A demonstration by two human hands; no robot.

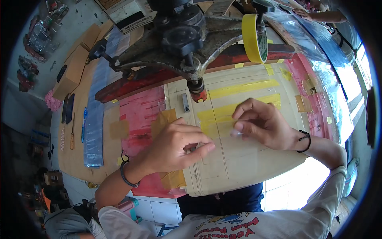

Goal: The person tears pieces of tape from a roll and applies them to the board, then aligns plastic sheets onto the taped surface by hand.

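Note:
Over the pale work board (pixel 246 159) my left hand (pixel 181 143) is curled, thumb and fingers pressed together; what they pinch, if anything, is hidden. My right hand (pixel 258 123) is raised to its right, with thumb and index finger closed on a small piece of clear film (pixel 235 133). How far the film reaches towards the left hand is hard to see. Beneath the hands, yellow tape strips (pixel 244 88) and pencil-like lines mark the board. A small metal block (pixel 185 102) lies beyond my left hand.
A cast metal clamp frame (pixel 171 51) with a red bar (pixel 139 81) overhangs the board. A yellow tape roll (pixel 250 39) hangs from its right knob. Blue plastic sheets (pixel 95 127), a blue pen (pixel 84 119) and a wooden-handled tool (pixel 72 135) lie left. Another person's hand (pixel 304 14) is at far right.

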